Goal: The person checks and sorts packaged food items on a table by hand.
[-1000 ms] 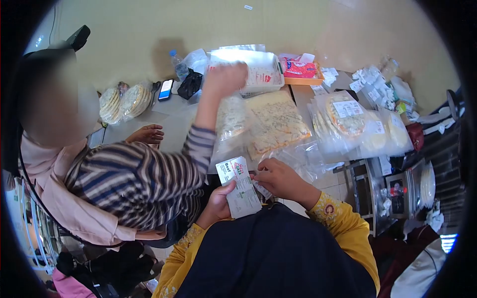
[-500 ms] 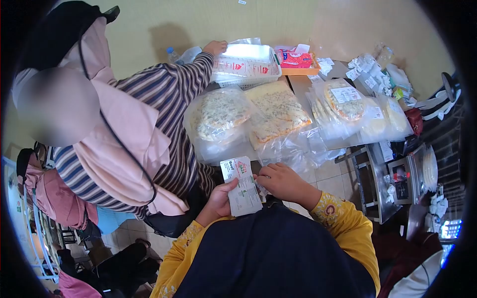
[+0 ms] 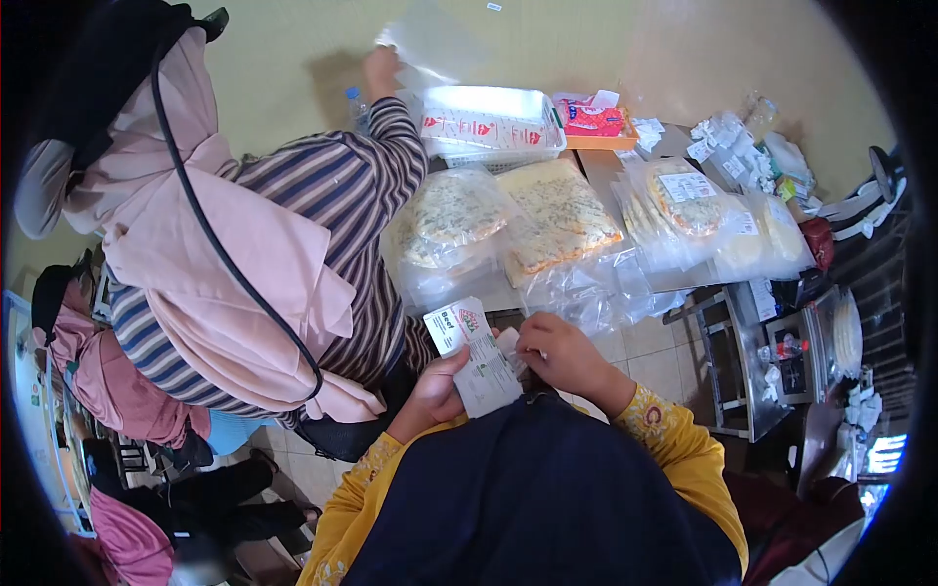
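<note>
My left hand (image 3: 437, 388) is wrapped round the lower left edge of a printed label sheet (image 3: 477, 356) with green and red print and the word "Beef". Beside the sheet's right edge, my right hand (image 3: 557, 354) has its fingers pinched together at a small white piece (image 3: 509, 344), partly hidden by the fingers. Beyond my hands lie a bagged round pizza (image 3: 451, 217), a square herb-topped slab (image 3: 562, 217) in clear plastic, and a stack of labelled bagged pizzas (image 3: 674, 210).
At the left a co-worker in a striped top (image 3: 322, 186) holds up a clear plastic bag (image 3: 430, 49). A white basket (image 3: 493, 156), an orange box (image 3: 611, 143) and crumpled paper (image 3: 728, 142) line the table's back. A metal rack (image 3: 747, 376) stands at the right.
The co-worker's hand has moved up and left from the basket, lifting a clear bag. My right hand has shifted slightly right, and the label sheet is tilted more.
</note>
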A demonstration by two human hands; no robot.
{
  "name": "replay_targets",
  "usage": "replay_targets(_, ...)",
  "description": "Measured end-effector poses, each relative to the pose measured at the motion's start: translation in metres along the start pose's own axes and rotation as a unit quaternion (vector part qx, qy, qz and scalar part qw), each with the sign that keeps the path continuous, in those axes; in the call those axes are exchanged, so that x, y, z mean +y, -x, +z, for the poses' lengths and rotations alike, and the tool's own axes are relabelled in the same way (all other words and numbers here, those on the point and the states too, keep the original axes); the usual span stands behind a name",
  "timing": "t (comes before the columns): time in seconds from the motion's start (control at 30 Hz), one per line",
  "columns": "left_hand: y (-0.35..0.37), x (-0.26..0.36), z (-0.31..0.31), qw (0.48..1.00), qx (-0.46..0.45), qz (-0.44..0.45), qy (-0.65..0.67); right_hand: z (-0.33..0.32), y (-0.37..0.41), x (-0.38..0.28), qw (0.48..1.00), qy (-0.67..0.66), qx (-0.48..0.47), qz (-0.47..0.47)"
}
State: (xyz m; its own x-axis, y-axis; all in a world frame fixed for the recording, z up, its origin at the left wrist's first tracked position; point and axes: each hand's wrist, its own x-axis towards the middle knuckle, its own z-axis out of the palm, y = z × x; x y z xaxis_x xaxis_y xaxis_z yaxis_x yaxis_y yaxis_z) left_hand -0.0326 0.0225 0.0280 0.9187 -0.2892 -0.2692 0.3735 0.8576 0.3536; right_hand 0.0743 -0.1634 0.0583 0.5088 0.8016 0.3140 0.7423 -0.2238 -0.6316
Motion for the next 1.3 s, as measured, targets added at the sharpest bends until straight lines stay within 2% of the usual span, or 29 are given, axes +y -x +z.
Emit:
replay_targets(0.07, -0.004, -0.003, -0.008, 0.998, 0.009, 0.047, -0.031, 0.002, -0.004, -0.004, 0.988, -0.108, 0.018, 0.11)
replay_targets(0.13, -0.006, -0.007, -0.009, 0.994, 0.01, 0.09, -0.055, 0.008, -0.008, -0.011, 0.936, -0.251, 0.008, 0.248)
replay_targets(0.23, -0.007, -0.013, -0.007, 0.99, 0.006, 0.126, -0.069, 0.018, -0.014, -0.027, 0.856, -0.406, -0.027, 0.318)
replay_targets(0.33, -0.008, -0.014, -0.007, 0.99, 0.013, 0.119, -0.073, 0.035, -0.019, -0.027, 0.828, -0.469, -0.05, 0.304)
replay_targets(0.5, -0.007, -0.015, 0.004, 0.991, 0.011, 0.113, -0.068, 0.047, -0.016, -0.023, 0.832, -0.461, -0.051, 0.304)
replay_targets(0.83, -0.012, -0.024, -0.011, 0.981, -0.008, 0.135, -0.137, 0.047, -0.016, -0.017, 0.826, -0.456, -0.055, 0.326)
replay_targets(0.9, -0.012, -0.024, -0.018, 0.982, -0.03, 0.122, -0.144, 0.05, -0.015, -0.016, 0.839, -0.441, -0.044, 0.315)
replay_targets(1.0, -0.012, -0.028, -0.009, 0.977, 0.029, 0.145, -0.152, 0.059, -0.013, -0.014, 0.853, -0.411, -0.027, 0.321)
replay_targets(1.13, -0.012, -0.029, -0.021, 0.978, 0.041, 0.125, -0.159, 0.061, -0.014, -0.012, 0.862, -0.378, -0.024, 0.336)
replay_targets(1.23, -0.012, -0.029, -0.021, 0.98, 0.046, 0.128, -0.144, 0.065, -0.013, -0.007, 0.908, -0.308, 0.01, 0.285)
replay_targets(1.3, -0.013, -0.029, -0.024, 0.98, 0.048, 0.141, -0.132, 0.056, -0.013, -0.012, 0.923, -0.238, 0.018, 0.302)
